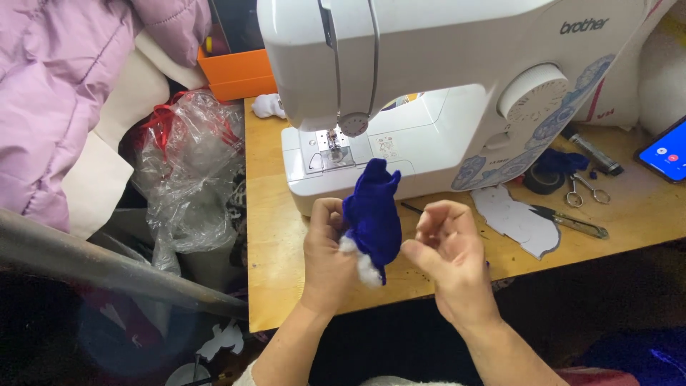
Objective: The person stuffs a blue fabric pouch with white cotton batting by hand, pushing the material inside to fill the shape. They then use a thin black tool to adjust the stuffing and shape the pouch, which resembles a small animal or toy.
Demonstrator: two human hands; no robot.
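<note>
- Padded lilac jacket (64, 86) lies far left of the sewing machine (443, 93), with a crumpled clear plastic bag (187, 168) between the jacket and the table (271, 279) edge.
- An orange box (239, 71) sits just left of the sewing machine's head, behind the table's far corner, and a small white scrap (269, 106) lies beside the machine's base.
- The white sewing machine stands at the back of the table; its needle plate (330, 154) is at its left end.
- Your left hand (327, 250) is in front of the machine's base, its fingers (330, 214) closed on the blue velvet piece (373, 218), gripping its left edge.
- The blue velvet piece is held upright in the air just in front of the machine, its top overlapping the base in view, with white stuffing (364, 266) showing at its lower end.
- Your right hand (450, 250) is just right of the blue piece, below the machine's front; its fingers (437, 218) are curled loosely and half open, holding nothing, and you cannot tell whether they brush the cloth.
- White cut paper shapes (516, 218) lie on the table under the machine's right end, with a utility knife (572, 221) touching them.
- Small snips (587, 189) and a roll of black tape (543, 180) lie right of the machine.
- A phone (666, 151) with a lit blue screen lies farthest right.
</note>
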